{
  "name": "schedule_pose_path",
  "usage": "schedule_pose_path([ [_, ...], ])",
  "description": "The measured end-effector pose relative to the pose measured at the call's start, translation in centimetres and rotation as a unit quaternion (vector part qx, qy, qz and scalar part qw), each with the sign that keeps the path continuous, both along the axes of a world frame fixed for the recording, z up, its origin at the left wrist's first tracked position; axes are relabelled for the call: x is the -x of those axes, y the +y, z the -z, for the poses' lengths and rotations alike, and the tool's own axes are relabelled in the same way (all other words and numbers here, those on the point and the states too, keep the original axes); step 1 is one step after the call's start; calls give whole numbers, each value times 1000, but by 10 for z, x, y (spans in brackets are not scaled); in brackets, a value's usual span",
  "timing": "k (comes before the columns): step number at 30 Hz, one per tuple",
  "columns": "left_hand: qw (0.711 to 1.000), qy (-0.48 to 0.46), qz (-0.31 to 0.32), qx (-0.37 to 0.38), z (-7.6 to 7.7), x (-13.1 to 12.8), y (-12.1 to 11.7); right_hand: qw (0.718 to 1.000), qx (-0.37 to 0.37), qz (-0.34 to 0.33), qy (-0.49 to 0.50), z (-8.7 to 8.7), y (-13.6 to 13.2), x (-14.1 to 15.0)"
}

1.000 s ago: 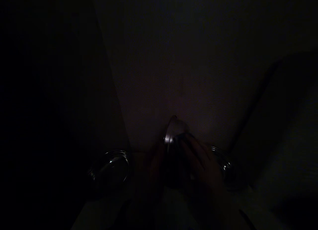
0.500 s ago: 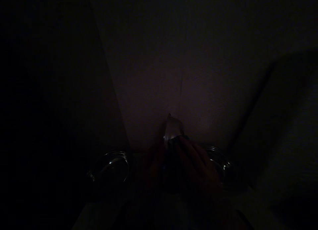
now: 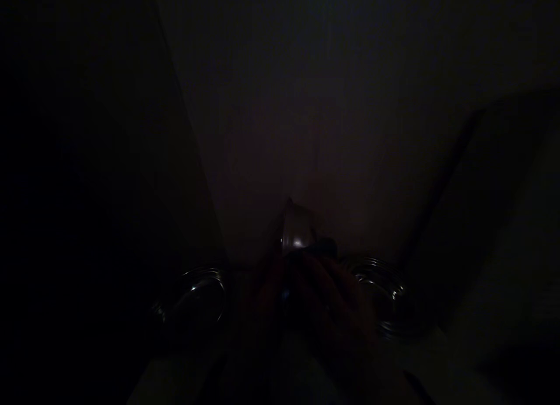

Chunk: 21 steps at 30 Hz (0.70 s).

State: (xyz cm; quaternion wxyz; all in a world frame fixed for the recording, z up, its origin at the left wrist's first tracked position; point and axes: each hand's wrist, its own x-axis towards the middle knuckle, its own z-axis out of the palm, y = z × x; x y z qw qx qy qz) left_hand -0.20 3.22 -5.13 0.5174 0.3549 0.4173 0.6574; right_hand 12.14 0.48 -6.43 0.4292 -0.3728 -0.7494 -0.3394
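The view is very dark. A shiny metal dish [image 3: 298, 227], seen partly from the side, stands up between my hands, its rim pointing away from me. My left hand [image 3: 262, 285] is a faint shape at its left side and seems to grip it. My right hand [image 3: 339, 303] lies over its near right part, fingers bent around a dark, soft-looking wad [image 3: 326, 247] pressed against the dish. Whether that wad is a cloth cannot be made out. The lower part of the dish is hidden by the hands and by darkness.
To the left a shiny metal bowl [image 3: 223, 291] shows by its rim. On the right stand round metal dishes with several ridged rims [image 3: 374, 262], perhaps stacked. A pale, flat surface [image 3: 262, 160] with a dark edge on each side lies beyond.
The dish has shifted slightly left and turned a little. My right hand has slid left and nearer to me with the dark wad, showing more of the right dishes.
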Motion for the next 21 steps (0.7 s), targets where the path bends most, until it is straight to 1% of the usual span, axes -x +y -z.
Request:
schedule_pose_path([
  [2, 1000, 1, 17, 1, -2, -3, -3, 1000, 6, 10, -4, -5, 1, -3],
  [5, 998, -5, 56, -8, -11, -12, -11, 999, 32, 30, 6, -14, 3, -11],
  [7, 997, -14, 67, -25, -17, -17, -15, 998, 43, 34, 19, -17, 4, -15],
  [9, 997, -13, 73, -30, -20, -17, -15, 998, 43, 36, 22, -18, 4, -17],
  [12, 998, 12, 67, -8, -18, -10, -11, 999, 31, 32, 4, -13, 4, -13],
  [16, 999, 24, 39, -9, -12, -1, -6, 1000, 3, 2, -3, -5, 3, -4],
  [19, 999, 15, 42, -13, -11, -3, -8, 1000, 4, -1, -6, -6, 2, -5],
  [21, 998, 9, 64, -25, -12, -7, -11, 1000, 18, 10, -3, -10, 1, -9],
])
